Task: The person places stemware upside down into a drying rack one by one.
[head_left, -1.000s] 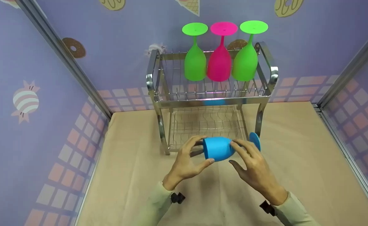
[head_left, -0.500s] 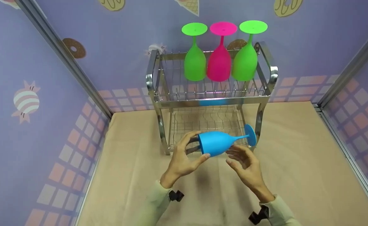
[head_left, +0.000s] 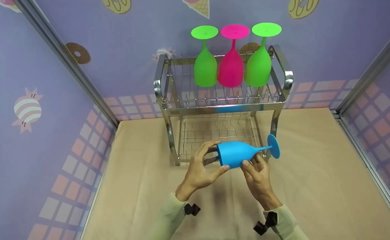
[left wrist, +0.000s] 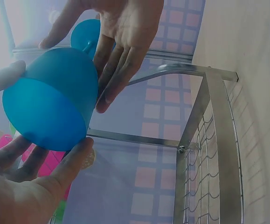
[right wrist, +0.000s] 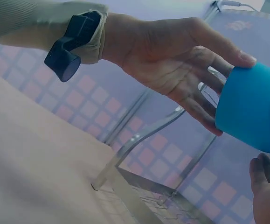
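A blue plastic wine glass [head_left: 236, 154] is held on its side in front of the rack, its mouth to the left and its foot to the right. My left hand [head_left: 199, 170] grips the bowl at the rim, thumb in front and fingers behind. Close to the stem end, my right hand [head_left: 258, 180] has its thumb at the bowl's lower side; its fingers curl behind and are partly hidden. In the left wrist view, the mouth of the glass faces the camera, and the right hand [left wrist: 125, 37] lies along the bowl.
A two-tier metal dish rack [head_left: 221, 108] stands behind the hands. Two green wine glasses [head_left: 205, 70] and a pink wine glass [head_left: 231, 70] stand upside down on its upper tier. Patterned walls enclose the beige-covered table [head_left: 141, 186] at the back and sides.
My right hand has come off the stem, passed beneath the glass and closed in on the bowl's lower side. The glass shifted slightly left, then back right, with my left hand still holding its rim.
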Demonstrator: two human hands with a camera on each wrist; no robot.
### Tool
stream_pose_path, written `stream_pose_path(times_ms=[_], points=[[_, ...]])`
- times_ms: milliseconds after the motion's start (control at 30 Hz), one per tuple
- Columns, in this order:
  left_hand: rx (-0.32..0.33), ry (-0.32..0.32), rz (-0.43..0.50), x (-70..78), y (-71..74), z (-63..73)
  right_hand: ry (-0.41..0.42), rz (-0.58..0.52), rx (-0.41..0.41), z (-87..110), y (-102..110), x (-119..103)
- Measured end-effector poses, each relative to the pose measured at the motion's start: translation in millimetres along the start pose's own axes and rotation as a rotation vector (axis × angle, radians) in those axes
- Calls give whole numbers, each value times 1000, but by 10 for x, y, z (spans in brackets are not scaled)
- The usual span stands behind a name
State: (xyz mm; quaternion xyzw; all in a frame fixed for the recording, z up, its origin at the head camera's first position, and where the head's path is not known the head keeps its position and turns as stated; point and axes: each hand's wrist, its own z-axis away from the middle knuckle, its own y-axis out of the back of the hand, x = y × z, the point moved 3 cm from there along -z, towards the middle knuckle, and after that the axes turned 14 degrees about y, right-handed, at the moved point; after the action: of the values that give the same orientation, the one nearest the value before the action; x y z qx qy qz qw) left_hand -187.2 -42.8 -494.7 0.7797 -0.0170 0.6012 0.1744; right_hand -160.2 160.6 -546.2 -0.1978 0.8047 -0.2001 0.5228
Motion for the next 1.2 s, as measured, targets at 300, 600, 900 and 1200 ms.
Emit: stream_pose_path(times_ms=[300,600,900,1200], points=[[2,2,4,5,-16,6,-2,6,25,5,-36,3],[1,5,28,57,19,20,18,-19,12,-53,-113,-69],[63,-61,43,-74,279,37,65,-35,-27,-249,-193,-199],[316,-28,-163,-348,769,42,195,74,-132,-502,-341,-438]])
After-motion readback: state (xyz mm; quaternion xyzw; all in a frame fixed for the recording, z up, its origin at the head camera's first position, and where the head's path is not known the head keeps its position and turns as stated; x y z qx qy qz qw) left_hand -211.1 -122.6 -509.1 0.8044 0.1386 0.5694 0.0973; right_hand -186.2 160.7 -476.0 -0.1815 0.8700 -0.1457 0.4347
